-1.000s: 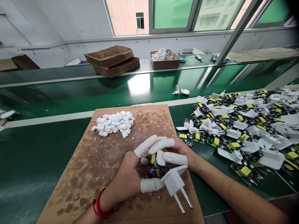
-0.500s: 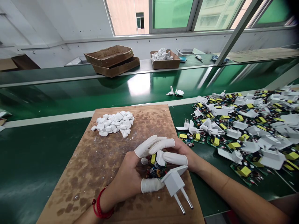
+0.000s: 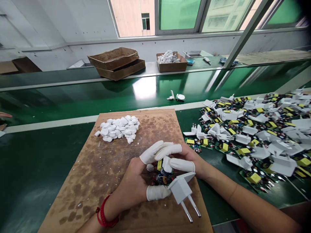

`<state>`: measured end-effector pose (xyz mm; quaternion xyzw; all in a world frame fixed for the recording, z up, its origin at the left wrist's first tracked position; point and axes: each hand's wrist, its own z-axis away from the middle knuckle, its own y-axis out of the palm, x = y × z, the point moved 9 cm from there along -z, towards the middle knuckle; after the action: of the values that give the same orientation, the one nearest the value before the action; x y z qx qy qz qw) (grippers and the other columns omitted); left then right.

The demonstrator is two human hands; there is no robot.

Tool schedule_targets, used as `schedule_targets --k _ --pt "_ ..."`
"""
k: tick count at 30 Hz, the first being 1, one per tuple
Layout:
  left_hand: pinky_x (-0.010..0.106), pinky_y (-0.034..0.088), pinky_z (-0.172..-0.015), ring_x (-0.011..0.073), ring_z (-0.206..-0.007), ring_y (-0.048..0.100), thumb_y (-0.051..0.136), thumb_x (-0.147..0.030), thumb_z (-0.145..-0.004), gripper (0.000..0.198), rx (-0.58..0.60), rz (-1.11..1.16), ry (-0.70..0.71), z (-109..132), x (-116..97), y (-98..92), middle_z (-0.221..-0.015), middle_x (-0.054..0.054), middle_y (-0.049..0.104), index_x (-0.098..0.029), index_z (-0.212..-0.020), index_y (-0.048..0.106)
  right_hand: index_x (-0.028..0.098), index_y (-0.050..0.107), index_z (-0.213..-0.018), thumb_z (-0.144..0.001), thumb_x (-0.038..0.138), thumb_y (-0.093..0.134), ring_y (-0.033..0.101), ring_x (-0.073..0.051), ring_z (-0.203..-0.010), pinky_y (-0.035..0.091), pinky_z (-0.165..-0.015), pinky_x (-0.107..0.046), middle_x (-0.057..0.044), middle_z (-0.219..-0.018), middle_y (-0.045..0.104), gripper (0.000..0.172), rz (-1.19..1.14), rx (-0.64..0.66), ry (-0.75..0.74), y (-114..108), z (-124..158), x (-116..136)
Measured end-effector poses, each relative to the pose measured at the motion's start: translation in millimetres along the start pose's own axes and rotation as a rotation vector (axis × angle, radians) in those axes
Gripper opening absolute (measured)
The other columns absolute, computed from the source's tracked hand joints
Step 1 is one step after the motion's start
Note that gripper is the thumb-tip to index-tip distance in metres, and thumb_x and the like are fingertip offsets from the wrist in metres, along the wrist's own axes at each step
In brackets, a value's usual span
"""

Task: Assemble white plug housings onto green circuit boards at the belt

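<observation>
While the far green conveyor belt [image 3: 73, 106] carries a small white plug casing [image 3: 171, 96] to the left, both grips stay closed on their work.
The left grip [image 3: 132, 183] and right grip [image 3: 191, 157] are pressed together, pinching a green circuit board [image 3: 161, 176] and a white two-pin plug casing [image 3: 180, 191] near the front edge of a brown cardboard sheet [image 3: 73, 191]; a heap of white plastic pieces [image 3: 116, 129] lies by its far edge, and another person's fingers [image 3: 5, 115] have come in at left.

Hands [image 3: 132, 184] grip white two-pin plug [image 3: 180, 191] over cardboard [image 3: 73, 197]
</observation>
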<state>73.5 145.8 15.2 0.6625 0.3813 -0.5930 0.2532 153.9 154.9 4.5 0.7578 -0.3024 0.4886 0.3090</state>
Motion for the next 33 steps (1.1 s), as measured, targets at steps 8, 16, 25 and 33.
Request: schedule_targets --k 8,16,25,33 --pt "0.020 0.046 -0.095 0.0188 -0.113 0.059 0.080 -0.015 -0.063 0.085 -0.006 0.001 -0.012 3 2 -1.2 -0.130 0.002 0.058 -0.030 -0.137 0.041 0.018 0.068 -0.105 -0.087 0.031 0.057 0.057 -0.015 -0.081 0.046 -0.077 -0.028 -0.008 -0.103 0.061 0.024 0.000 0.001 0.000 1 1 0" --pt "0.027 0.048 -0.093 0.0248 -0.111 0.059 0.079 -0.022 -0.065 0.080 -0.009 0.003 -0.061 5 6 -2.0 -0.127 0.006 0.060 -0.026 -0.136 0.043 0.019 0.067 -0.105 -0.087 0.030 0.057 0.057 -0.014 -0.077 0.047 -0.078 -0.030 -0.007 -0.098 0.063 0.023 0.002 -0.002 -0.018 -1 2 -1" --pt "0.033 0.046 -0.094 0.0287 -0.111 0.056 0.077 -0.040 -0.067 0.080 -0.025 0.199 -0.140 8 24 -3.7 -0.127 0.010 0.058 -0.023 -0.138 0.043 0.019 0.069 -0.101 -0.087 0.035 0.058 0.061 -0.017 -0.085 0.046 -0.082 -0.031 -0.006 -0.093 0.066 0.024 -0.002 -0.057 0.032 -5 0 -6" --pt "0.028 0.049 -0.063 0.0168 -0.068 0.057 0.043 -0.052 -0.089 0.047 -0.321 0.684 -0.378 7 54 -23.0 -0.090 0.011 0.068 -0.014 -0.110 0.063 0.015 0.047 -0.127 -0.085 0.043 0.057 0.061 -0.015 -0.081 0.049 -0.080 -0.033 -0.006 -0.093 0.064 0.051 -0.071 -0.142 0.200 -6 -2 -28"
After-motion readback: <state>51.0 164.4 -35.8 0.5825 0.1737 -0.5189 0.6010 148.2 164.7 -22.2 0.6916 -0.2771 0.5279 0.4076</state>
